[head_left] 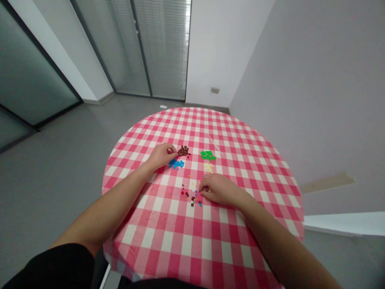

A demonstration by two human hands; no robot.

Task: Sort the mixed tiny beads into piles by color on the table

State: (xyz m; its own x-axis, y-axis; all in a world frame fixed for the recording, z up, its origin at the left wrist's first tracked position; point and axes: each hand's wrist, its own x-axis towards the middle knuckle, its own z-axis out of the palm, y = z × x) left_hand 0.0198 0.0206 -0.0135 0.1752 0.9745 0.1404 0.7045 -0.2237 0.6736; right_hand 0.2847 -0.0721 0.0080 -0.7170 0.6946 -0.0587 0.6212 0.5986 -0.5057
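Left hand (pixel 161 156) curls over the pink-and-white gingham cloth (pixel 168 237), its fingertips (pixel 173 151) drawn together at the edge of a brown pile (pixel 183 151) of tiny square plastic bricks. From my remote post I cannot tell whether that pinch holds a piece. Right hand (pixel 218 189) arches knuckles-up, its fingertips (pixel 201 188) bunched at a loose scatter (pixel 191 195) of red, brown, yellow and blue bricks; I cannot tell whether it grips any.

A blue pile (pixel 176 164) lies just below the left fingers. A green pile (pixel 208 155) sits directly above a cream pile (pixel 208 167), and the cream pile sits just above the right hand. All the bricks rest near the middle of the round, smooth-clothed table, whose cloth drops over the edge in soft folds.

Both forearms reach in bare from a black sleeve (pixel 51 269) and the near edge. Beyond the table, I see a matte grey floor (pixel 60 168), a glass partition (pixel 129 52) with slatted blinds and a smooth pale wall (pixel 300 80) carrying a small rectangular plate (pixel 214 90).
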